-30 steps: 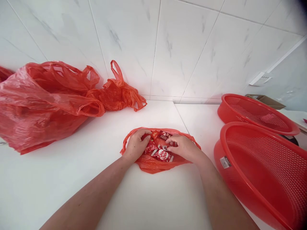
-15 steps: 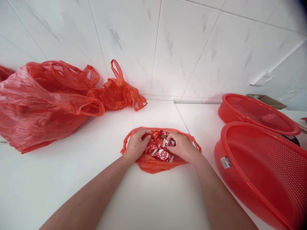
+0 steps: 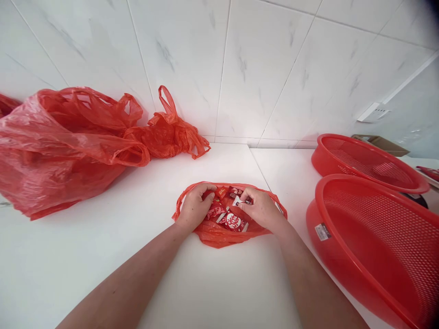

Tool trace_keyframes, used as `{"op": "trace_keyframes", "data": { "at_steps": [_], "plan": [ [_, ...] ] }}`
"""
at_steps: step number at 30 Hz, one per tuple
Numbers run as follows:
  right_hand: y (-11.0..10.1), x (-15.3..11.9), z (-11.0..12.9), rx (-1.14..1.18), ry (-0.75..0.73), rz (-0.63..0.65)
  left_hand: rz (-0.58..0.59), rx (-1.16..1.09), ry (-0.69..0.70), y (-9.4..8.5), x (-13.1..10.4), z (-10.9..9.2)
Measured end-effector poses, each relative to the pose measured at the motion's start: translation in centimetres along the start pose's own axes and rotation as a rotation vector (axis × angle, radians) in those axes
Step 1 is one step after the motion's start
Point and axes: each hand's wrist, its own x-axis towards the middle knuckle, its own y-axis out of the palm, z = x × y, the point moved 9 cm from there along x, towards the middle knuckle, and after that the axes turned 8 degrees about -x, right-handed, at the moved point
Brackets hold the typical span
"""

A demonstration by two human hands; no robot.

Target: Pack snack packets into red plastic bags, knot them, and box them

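Note:
A red plastic bag (image 3: pixel 219 240) lies open on the white table, with several small wrapped snack packets inside. My right hand (image 3: pixel 262 209) reaches in from the right, its thumb and forefinger closed on a small white-and-red snack packet (image 3: pixel 236 201). Over the bag's left side, my left hand (image 3: pixel 195 205) is curled with thumb and fingers drawn together; what they hold, if anything, is hidden. Between the hands lie a red packet with round white lettering (image 3: pixel 233 220), a pinkish-red packet (image 3: pixel 216 209) and a small orange-red packet (image 3: pixel 222 192).
Crumpled red plastic bags (image 3: pixel 68 146) fill the left side along the tiled wall (image 3: pixel 185 59). On the right stand two red perforated baskets, the near one (image 3: pixel 318 210) in front of the far one (image 3: pixel 318 160). Behind them is a brown cardboard box (image 3: pixel 387 145).
The packet in my right fingers has turned and tilted slightly as the fingertips closed further over it. My left hand has hardly moved.

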Motion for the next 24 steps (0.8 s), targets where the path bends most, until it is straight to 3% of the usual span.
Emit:
{"op": "trace_keyframes", "data": {
  "at_steps": [10,24],
  "plan": [
    [0.21,0.02,0.35,0.022,-0.038,0.005,-0.027,-0.098,-0.033,-0.05,-0.12,0.64],
    [0.64,0.02,0.37,0.019,-0.013,0.035,-0.032,-0.065,-0.024,-0.13,-0.07,0.39]
  ]
}}
